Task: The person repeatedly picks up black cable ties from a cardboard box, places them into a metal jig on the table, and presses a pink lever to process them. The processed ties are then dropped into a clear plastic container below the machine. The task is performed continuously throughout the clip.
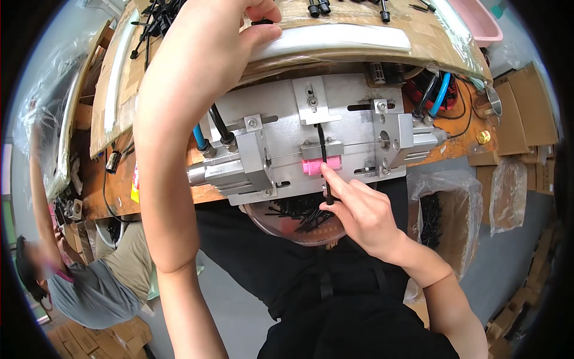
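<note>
- Rod [323, 143]: plain black.
- Block [311, 167]: bright pink.
- Plate [281, 102]: silver-grey, its slots dark.
- Cylinders [230, 173]: silver-grey.
- Hoses [441, 93]: one bright blue, one black at each end of the plate.
- Bench [113, 190]: orange-brown.
- Cardboard [353, 15]: tan.
- Strip [341, 39]: glossy white.
- Loose rods [161, 19]: black.
- Wrapper [135, 186]: yellow, partly red.
- Bin [481, 25]: pale pink.
- Boxes [532, 102]: brown.
- Person's trousers [239, 239]: black.
- Co-worker's shirt [89, 296]: blue-grey.
- Co-worker's trousers [127, 257]: khaki.
- Floor [493, 248]: grey.
</note>
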Demonstrator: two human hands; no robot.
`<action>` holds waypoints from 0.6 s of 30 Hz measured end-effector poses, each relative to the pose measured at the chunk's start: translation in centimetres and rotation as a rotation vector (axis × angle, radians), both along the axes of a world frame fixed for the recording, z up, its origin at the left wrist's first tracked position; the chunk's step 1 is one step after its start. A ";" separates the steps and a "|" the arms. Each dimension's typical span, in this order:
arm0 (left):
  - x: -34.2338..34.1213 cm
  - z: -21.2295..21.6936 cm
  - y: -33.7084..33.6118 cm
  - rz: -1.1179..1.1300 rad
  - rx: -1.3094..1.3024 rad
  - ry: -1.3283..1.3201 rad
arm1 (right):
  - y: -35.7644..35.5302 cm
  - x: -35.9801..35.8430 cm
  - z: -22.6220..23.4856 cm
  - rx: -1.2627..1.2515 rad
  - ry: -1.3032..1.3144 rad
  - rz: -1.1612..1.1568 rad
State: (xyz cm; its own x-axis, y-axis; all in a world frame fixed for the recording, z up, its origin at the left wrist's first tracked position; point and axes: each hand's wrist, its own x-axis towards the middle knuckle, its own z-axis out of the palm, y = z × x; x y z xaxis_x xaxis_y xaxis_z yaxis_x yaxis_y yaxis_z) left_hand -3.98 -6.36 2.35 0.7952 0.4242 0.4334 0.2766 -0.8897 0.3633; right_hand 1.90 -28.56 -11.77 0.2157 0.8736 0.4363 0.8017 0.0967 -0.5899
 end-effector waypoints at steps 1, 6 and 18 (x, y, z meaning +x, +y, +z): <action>0.1 0.0 0.2 -0.010 -0.010 0.034 | -0.1 0.2 1.2 -0.027 -0.018 0.014; -0.2 0.0 3.6 -0.182 0.103 0.142 | 2.9 5.3 7.0 0.209 -0.238 -0.156; -2.0 -2.6 1.1 -0.133 0.140 -0.205 | 7.9 13.3 16.4 -0.184 0.081 -0.413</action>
